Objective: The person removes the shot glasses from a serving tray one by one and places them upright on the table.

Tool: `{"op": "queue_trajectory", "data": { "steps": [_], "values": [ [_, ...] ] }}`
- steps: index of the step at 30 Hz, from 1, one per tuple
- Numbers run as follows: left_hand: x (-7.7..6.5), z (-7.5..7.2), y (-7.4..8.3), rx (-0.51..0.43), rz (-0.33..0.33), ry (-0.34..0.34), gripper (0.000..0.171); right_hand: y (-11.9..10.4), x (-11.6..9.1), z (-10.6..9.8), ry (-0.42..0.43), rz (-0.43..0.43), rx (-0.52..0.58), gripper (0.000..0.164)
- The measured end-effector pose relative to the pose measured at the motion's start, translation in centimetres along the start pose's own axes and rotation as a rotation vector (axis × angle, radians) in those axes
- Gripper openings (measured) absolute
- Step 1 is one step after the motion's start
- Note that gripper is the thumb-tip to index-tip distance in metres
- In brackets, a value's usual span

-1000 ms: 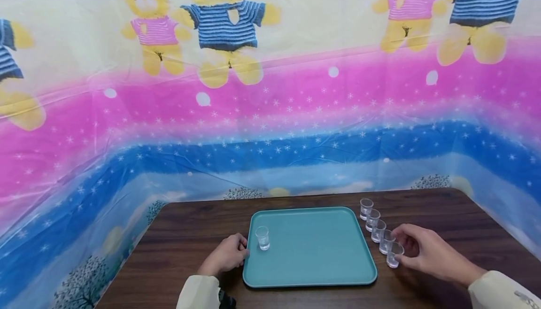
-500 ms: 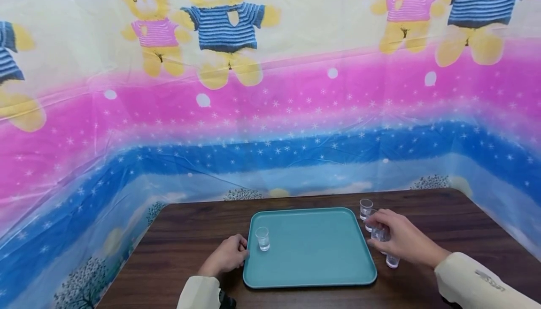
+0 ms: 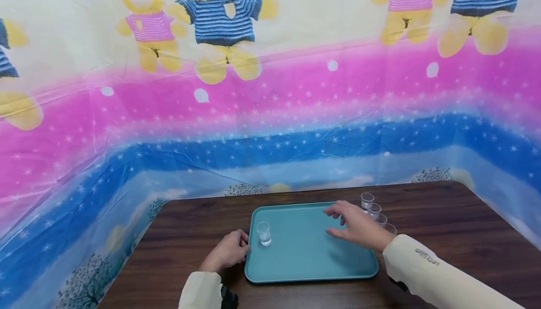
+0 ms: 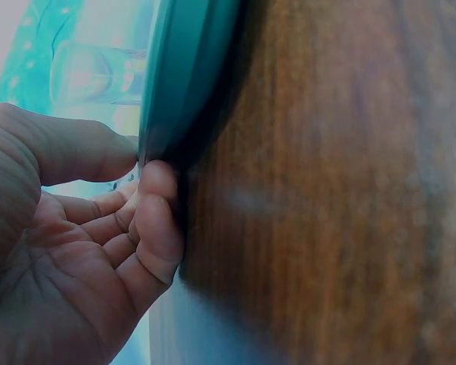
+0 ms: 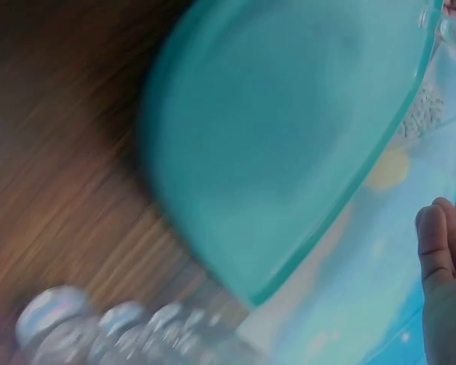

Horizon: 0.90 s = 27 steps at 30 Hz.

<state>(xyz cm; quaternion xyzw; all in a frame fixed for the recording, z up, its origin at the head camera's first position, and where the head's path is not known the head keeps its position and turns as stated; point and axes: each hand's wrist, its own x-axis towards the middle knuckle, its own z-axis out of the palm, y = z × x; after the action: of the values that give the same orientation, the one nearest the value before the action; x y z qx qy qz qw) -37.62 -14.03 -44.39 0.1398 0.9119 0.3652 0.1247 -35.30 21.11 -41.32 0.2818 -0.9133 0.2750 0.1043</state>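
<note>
The teal tray (image 3: 310,278) lies flat on the table. My left hand (image 3: 229,251) holds its left edge; in the left wrist view the thumb lies at the rim (image 4: 186,76) and the curled fingers (image 4: 158,236) at its side. A small clear shot glass (image 3: 264,235) with clear liquid in its bottom stands upright on the tray's left part. Over the tray's right part hovers my right hand (image 3: 359,227), thumb and fingers apart, with nothing seen between them. More shot glasses (image 3: 367,201) stand in a row right of the tray, partly hidden behind my right hand and sleeve.
The dark wooden table (image 3: 190,224) extends on both sides of the tray. Behind it hangs a sheet (image 3: 296,88) printed with bears and pink and blue bands. In the right wrist view the glasses (image 5: 137,334) are blurred.
My right hand has moved left from the row of shot glasses to above the tray, its fingers apart. My left hand stays at the tray's edge. The head view has shifted slightly.
</note>
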Motion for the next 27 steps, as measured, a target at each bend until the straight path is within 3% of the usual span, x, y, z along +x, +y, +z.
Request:
{"op": "queue_trajectory", "data": {
  "steps": [13,27],
  "values": [
    [-0.2,-0.1,-0.4,-0.016,0.007,0.002,0.015,-3.6,4.5,4.2,-0.092,0.031,0.069,0.047],
    [0.0,0.1,-0.1,0.000,0.010,0.007,0.012,-6.9,7.8,7.9,-0.145,-0.036,0.085,0.043]
  ]
}}
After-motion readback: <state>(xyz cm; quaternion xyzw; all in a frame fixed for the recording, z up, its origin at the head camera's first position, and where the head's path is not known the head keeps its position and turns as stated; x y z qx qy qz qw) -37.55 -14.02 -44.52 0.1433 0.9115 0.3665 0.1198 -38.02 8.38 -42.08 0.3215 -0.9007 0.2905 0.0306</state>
